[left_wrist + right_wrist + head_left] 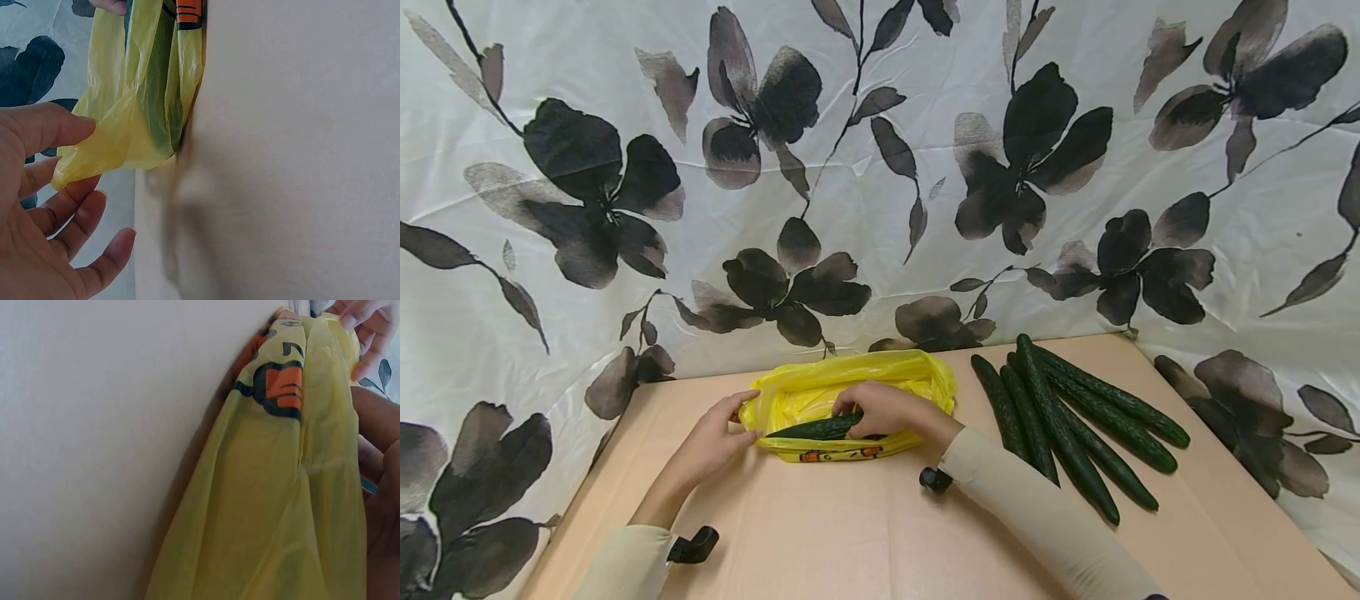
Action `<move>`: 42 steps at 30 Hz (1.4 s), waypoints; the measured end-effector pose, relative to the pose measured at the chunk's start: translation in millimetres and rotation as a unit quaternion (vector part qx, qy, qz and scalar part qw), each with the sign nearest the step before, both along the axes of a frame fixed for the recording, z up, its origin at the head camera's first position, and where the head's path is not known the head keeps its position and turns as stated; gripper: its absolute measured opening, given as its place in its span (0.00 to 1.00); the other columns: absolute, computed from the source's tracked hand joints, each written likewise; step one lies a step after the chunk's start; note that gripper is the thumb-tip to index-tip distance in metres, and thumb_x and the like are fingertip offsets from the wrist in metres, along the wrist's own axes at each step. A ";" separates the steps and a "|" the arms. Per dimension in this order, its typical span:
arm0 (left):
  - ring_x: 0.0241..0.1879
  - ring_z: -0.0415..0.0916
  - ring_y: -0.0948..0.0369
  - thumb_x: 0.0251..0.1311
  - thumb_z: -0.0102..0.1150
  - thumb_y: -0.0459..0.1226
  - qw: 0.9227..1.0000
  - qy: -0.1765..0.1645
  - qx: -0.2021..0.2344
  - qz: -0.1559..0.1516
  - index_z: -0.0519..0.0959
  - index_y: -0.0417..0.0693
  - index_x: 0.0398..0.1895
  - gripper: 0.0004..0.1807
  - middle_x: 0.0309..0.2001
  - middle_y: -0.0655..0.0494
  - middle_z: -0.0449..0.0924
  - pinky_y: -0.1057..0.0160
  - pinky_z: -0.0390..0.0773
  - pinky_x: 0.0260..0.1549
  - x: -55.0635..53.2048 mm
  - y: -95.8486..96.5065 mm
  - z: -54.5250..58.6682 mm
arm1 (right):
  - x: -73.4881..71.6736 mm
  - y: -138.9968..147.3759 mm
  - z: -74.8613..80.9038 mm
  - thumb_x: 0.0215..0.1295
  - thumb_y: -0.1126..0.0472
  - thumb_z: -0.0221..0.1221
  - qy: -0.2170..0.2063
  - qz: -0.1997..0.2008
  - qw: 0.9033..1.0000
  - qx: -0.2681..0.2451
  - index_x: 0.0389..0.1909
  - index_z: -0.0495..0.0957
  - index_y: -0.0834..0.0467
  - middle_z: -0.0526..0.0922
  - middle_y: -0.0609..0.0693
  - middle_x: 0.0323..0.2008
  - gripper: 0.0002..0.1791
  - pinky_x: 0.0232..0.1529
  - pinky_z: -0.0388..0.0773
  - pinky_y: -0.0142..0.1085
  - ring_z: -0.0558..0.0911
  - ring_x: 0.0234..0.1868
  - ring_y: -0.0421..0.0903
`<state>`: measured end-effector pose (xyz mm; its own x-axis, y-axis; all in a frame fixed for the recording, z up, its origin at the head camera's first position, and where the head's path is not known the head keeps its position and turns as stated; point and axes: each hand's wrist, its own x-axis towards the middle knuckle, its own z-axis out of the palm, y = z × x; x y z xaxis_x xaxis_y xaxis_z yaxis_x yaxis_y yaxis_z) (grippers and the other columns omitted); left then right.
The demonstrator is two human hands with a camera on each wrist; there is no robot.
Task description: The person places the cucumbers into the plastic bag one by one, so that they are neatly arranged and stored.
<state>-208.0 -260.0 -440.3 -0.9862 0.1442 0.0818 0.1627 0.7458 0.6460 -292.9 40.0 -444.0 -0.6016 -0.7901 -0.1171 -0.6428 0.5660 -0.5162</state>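
Note:
A yellow plastic bag (pixel 857 367) with orange and black print lies on the table, its mouth spread wide. One dark green cucumber (pixel 811 430) lies lengthwise inside, near the front wall. My left hand (pixel 718 440) pinches the bag's left end between thumb and fingers; the left wrist view shows the yellow film (pixel 94 150) between them. Reaching into the mouth, my right hand (pixel 886 408) grips the cucumber near its right part. In the right wrist view the bag's wall hides much of that hand (pixel 382 450).
Several loose cucumbers (pixel 1067 417) lie fanned out on the table (pixel 820 533), right of the bag and beside my right forearm. A floral cloth (pixel 895 217) hangs behind the table and at its sides.

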 end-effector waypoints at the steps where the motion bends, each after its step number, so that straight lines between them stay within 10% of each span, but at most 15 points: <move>1: 0.49 0.74 0.50 0.59 0.68 0.32 1.000 0.000 0.000 0.000 0.67 0.36 0.72 0.37 0.48 0.45 0.77 0.47 0.71 0.50 -0.2 0.2 -0.1 | -0.5 1.1 0.4 0.62 0.54 0.71 -0.002 0.002 1.000 0.002 0.57 0.82 0.47 0.82 0.39 0.47 0.21 0.54 0.77 0.32 0.78 0.47 0.36; 42: 0.48 0.75 0.49 0.59 0.69 0.31 1.000 0.022 0.001 0.002 0.68 0.37 0.71 0.35 0.47 0.45 0.77 0.44 0.72 0.50 -5.0 6.4 0.6 | -8.7 19.5 -0.7 0.63 0.62 0.69 -0.073 0.037 0.996 -0.024 0.50 0.82 0.50 0.81 0.39 0.40 0.15 0.46 0.77 0.28 0.79 0.42 0.37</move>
<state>-213.0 -253.5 -439.7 -0.9820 0.1404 0.1262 0.1887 0.7453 0.6395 -301.6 59.5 -444.7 -0.5211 -0.8382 -0.1607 -0.5977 0.4928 -0.6324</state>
